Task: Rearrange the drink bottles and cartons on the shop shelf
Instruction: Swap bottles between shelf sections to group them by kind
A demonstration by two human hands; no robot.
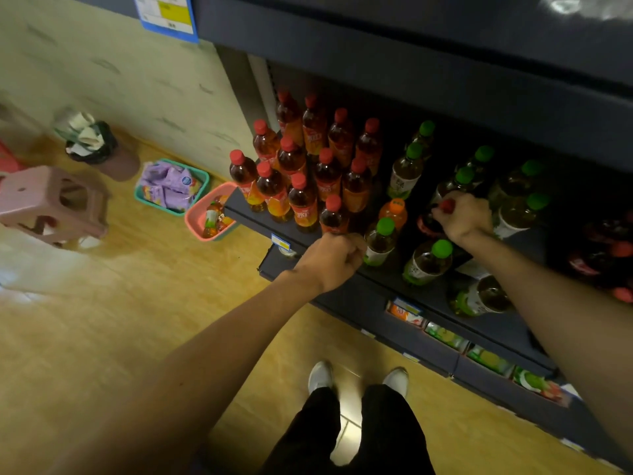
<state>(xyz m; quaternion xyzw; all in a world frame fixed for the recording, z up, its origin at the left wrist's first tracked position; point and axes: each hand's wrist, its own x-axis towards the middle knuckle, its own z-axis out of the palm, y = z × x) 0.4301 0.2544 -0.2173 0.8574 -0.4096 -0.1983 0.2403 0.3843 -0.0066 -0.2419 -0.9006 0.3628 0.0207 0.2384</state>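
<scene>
— Under the right hand point(460, 217), a dark plastic bottle with a red cap point(428, 223) is gripped at the neck, fingers curled over the cap; its long axis is kept upright.

— And the left hand point(334, 260)?

— It is curled at the base of a red-capped amber tea bottle point(334, 217), just left of the right hand; a firm grasp cannot be told. The dark shelf's point(308, 231) front edge lies nearest both hands.
</scene>
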